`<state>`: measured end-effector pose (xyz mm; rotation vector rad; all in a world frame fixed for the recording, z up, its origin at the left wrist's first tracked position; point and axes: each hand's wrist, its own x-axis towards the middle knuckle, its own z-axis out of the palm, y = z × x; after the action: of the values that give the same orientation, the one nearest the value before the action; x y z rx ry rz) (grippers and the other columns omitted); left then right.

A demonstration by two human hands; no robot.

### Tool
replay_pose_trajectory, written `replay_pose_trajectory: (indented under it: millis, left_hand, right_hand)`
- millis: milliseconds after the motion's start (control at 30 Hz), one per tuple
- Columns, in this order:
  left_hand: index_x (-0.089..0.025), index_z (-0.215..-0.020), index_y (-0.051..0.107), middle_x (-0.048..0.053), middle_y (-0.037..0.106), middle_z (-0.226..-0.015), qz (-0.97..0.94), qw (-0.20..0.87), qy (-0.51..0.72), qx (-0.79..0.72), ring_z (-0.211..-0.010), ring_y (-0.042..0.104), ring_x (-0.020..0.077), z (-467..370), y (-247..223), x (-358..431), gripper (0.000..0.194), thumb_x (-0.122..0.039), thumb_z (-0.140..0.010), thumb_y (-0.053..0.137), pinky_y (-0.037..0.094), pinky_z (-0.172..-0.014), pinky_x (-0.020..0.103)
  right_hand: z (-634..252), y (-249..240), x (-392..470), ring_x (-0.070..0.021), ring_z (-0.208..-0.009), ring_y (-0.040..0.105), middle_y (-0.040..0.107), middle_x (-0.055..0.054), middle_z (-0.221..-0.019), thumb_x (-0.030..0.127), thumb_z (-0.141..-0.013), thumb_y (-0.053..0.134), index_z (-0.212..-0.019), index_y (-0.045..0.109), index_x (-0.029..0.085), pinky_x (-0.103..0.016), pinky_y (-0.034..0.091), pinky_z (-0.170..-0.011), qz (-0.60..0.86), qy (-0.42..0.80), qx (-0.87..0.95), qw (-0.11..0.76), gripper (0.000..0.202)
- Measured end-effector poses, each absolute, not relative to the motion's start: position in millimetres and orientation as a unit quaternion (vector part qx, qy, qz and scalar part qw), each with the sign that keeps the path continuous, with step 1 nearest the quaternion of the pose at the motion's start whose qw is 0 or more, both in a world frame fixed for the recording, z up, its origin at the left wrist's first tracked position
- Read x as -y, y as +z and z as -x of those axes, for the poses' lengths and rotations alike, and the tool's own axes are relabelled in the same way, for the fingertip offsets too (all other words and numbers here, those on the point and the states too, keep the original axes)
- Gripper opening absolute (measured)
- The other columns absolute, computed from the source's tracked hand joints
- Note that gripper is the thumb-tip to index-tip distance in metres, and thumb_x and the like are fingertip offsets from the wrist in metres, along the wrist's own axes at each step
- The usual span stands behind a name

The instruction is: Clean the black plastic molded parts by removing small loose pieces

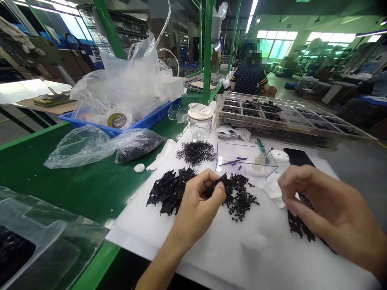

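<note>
My left hand (201, 205) pinches a thin black plastic part (222, 181) between thumb and fingers, above the white work surface. Off to the right, my right hand (320, 205) is raised with its fingers curled toward the thumb; whatever may be between the tips is hidden. Beneath it, a black strip (298, 157) and several flat black parts (299, 229) are partly covered by the hand. A heap of flat black parts (166, 191) lies left of my left hand. Small black pieces (242, 201) are scattered to its right, and thin black bits (196, 152) form a pile behind.
A clear tray (225, 151) holds a dark pointed tool and purple bits. Behind stand a lidded jar (200, 121) and a stacked compartment box (229, 121). Plastic bags fill a blue bin (72, 117) at left. A co-worker (249, 76) sits farther back.
</note>
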<state>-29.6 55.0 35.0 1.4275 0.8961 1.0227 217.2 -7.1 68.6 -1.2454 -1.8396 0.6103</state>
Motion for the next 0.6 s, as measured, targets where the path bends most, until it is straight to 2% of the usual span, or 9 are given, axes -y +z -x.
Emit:
replay_pose_trajectory:
  millis: [67,133,200,267,367,433,533,600]
  left_hand:
    - [-0.019,-0.075,0.055,-0.007,0.043,-0.06,-0.605,0.557,0.426,-0.378,-0.05,0.031,0.0077,29.4,35.7,-56.3,0.023,-0.027,-0.096,0.057,0.023,-0.046,0.022]
    - [-0.019,-0.075,0.057,-0.007,0.043,-0.059,-0.603,0.556,0.421,-0.387,-0.05,0.03,0.0076,28.4,35.9,-57.1,0.023,-0.027,-0.096,0.057,0.023,-0.046,0.023]
    - [-0.018,-0.076,0.058,-0.007,0.043,-0.059,-0.606,0.554,0.404,-0.403,-0.052,0.031,0.0079,26.6,35.7,-57.7,0.023,-0.028,-0.096,0.058,0.024,-0.047,0.023]
    - [-0.018,-0.077,0.059,-0.006,0.044,-0.062,-0.611,0.558,0.385,-0.409,-0.055,0.033,0.0088,24.3,35.3,-58.0,0.024,-0.031,-0.098,0.058,0.026,-0.05,0.024]
    - [-0.018,-0.079,0.06,-0.005,0.045,-0.066,-0.619,0.57,0.361,-0.403,-0.06,0.035,0.0103,21.1,34.4,-57.3,0.027,-0.036,-0.099,0.06,0.028,-0.055,0.025]
    - [-0.018,-0.081,0.061,-0.005,0.043,-0.066,-0.62,0.579,0.342,-0.405,-0.061,0.034,0.0108,19.6,33.2,-55.2,0.028,-0.04,-0.098,0.062,0.027,-0.054,0.026]
    - [-0.019,-0.082,0.061,-0.006,0.039,-0.065,-0.604,0.601,0.337,-0.4,-0.059,0.031,0.0103,17.9,29.7,-48.1,0.028,-0.042,-0.097,0.064,0.024,-0.052,0.025]
    - [-0.019,-0.08,0.061,-0.007,0.036,-0.063,-0.58,0.631,0.34,-0.387,-0.057,0.029,0.009,16.0,26.7,-40.9,0.028,-0.04,-0.097,0.066,0.023,-0.051,0.024]
  right_hand:
    - [-221.4,47.8,17.5,-0.0141,-0.063,0.049,0.051,-0.002,-0.08,0.035,-0.101,0.055,-0.12,0.053,0.021,-0.025,0.046,-0.053,0.431,0.271,0.746,0.429,0.024]
    - [-219.8,30.8,25.8,-0.0144,-0.059,0.044,0.048,0.0,-0.075,0.059,-0.096,0.056,-0.126,0.052,0.018,-0.028,0.041,-0.05,0.4,0.271,0.762,0.431,0.051]
    - [-212.5,20.2,30.9,-0.0148,-0.06,0.047,0.052,-0.001,-0.08,0.067,-0.091,0.062,-0.136,0.048,0.018,-0.028,0.043,-0.052,0.412,0.242,0.784,0.395,0.068]
    - [-201.9,15.5,32.5,-0.0152,-0.065,0.055,0.058,-0.003,-0.088,0.051,-0.091,0.072,-0.138,0.049,0.021,-0.027,0.048,-0.057,0.43,0.197,0.813,0.34,0.06]
    - [-189.1,14.4,30.7,-0.0163,-0.073,0.062,0.061,-0.005,-0.094,0.021,-0.098,0.061,-0.117,0.061,0.022,-0.027,0.051,-0.062,0.423,0.188,0.834,0.3,0.019]
    - [-187.9,14.1,29.5,-0.018,-0.081,0.065,0.061,-0.007,-0.097,0.016,-0.101,0.051,-0.107,0.06,0.021,-0.029,0.054,-0.068,0.421,0.22,0.824,0.309,0.012]
    - [-196.7,12.5,31.2,-0.0188,-0.098,0.067,0.063,-0.008,-0.111,0.018,-0.105,0.043,-0.107,0.056,0.022,-0.03,0.056,-0.081,0.43,0.282,0.76,0.398,0.014]
    - [-205.1,12.2,34.1,-0.0141,-0.086,0.068,0.065,-0.004,-0.107,0.02,-0.108,0.041,-0.114,0.055,0.025,-0.025,0.055,-0.075,0.439,0.313,0.708,0.456,0.016]
